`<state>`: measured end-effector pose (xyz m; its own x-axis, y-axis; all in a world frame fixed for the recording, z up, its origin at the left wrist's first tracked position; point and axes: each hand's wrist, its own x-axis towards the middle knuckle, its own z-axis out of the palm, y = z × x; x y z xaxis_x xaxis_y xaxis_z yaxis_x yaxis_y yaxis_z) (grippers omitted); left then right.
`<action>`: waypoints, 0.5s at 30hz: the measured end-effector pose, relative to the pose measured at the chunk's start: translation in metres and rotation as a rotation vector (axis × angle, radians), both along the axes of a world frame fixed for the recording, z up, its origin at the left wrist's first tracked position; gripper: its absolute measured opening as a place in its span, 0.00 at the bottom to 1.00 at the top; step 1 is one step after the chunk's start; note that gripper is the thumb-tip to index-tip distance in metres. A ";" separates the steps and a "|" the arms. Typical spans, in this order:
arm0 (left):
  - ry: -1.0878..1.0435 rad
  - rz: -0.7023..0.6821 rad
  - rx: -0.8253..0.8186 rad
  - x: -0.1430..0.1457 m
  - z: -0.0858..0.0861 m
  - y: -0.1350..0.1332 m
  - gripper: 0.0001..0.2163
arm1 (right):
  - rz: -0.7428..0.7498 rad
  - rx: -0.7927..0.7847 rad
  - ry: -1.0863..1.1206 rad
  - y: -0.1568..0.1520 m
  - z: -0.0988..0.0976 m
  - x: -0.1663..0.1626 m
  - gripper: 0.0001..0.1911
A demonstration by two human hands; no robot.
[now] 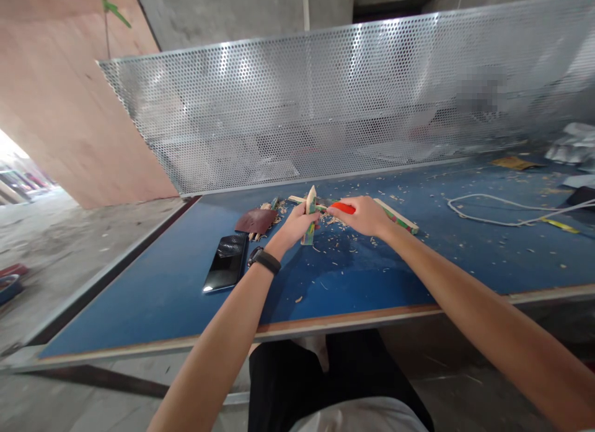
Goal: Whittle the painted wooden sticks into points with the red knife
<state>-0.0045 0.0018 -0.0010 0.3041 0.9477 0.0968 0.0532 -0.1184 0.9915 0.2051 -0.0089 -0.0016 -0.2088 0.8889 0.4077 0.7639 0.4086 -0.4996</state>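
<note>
In the head view, the only one we had, we took the wooden piece (311, 201) as the clock's centre, with twelve pointing away from the body. We found it just above the tabletop (153, 289), pale point toward twelve, green-patterned end toward six. The left hand (297, 224), at eight o'clock, was closed around its middle. The right hand (365, 216), at three, gripped an orange-handled knife (344, 207) aimed toward the wood; the blade was too small for us to tell whether it touched.

We saw shavings (298, 299) scattered mostly between two and six o'clock, and a green-edged wooden strip (397, 217) beyond the right hand at three. A maroon sheet (255, 221), apparently sandpaper, lay over thin sticks at nine, with a smartphone (226, 263) at eight.

We judged the left thumb and fingers the chief worry: they sat close to the blade's line, so a slip, from too much push or a hard patch of grain, could have cut them. With no clamp visible, the piece could have twisted in the grip, and too deep a bite could have split its slender point.
</note>
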 end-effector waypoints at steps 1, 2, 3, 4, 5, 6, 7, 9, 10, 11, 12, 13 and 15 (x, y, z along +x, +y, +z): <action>0.006 0.016 -0.004 0.000 0.000 0.000 0.05 | -0.005 -0.004 0.004 0.000 0.000 0.000 0.32; 0.009 0.028 -0.007 0.000 -0.001 0.001 0.05 | -0.008 -0.004 0.008 0.000 -0.001 0.000 0.31; 0.010 0.035 -0.008 0.000 -0.001 0.001 0.05 | -0.010 -0.001 0.012 0.000 -0.001 0.000 0.31; 0.010 0.035 -0.007 0.000 -0.002 0.002 0.06 | -0.010 0.003 0.014 0.000 -0.001 0.000 0.31; 0.012 0.031 -0.006 0.000 -0.003 0.002 0.06 | -0.008 0.009 0.015 0.000 -0.001 0.000 0.31; 0.017 0.024 -0.006 -0.001 -0.003 0.003 0.06 | -0.003 0.016 0.016 0.000 -0.001 0.000 0.30; 0.023 0.015 -0.004 -0.001 -0.004 0.003 0.07 | 0.004 0.023 0.019 -0.001 -0.001 0.000 0.30; 0.040 0.003 0.004 -0.002 -0.005 0.004 0.08 | 0.019 0.030 0.027 -0.001 0.000 0.000 0.29; 0.049 0.001 0.008 -0.003 -0.006 0.004 0.09 | 0.028 0.030 0.029 -0.001 0.000 0.000 0.29; 0.058 0.000 0.013 -0.003 -0.006 0.004 0.11 | 0.037 0.028 0.030 -0.001 0.000 0.000 0.29; 0.066 0.000 0.016 -0.003 -0.007 0.005 0.12 | 0.047 0.023 0.029 -0.002 0.000 -0.001 0.29; 0.077 -0.006 0.016 -0.003 -0.008 0.005 0.14 | 0.059 0.019 0.028 -0.002 0.000 -0.001 0.29; 0.099 -0.029 0.007 -0.002 -0.010 0.006 0.17 | 0.087 0.012 0.022 -0.001 -0.001 -0.001 0.28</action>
<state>-0.0069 0.0074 -0.0112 0.3397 0.9378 0.0719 0.1473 -0.1286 0.9807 0.2042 -0.0101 -0.0021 -0.2760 0.8627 0.4237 0.7143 0.4791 -0.5101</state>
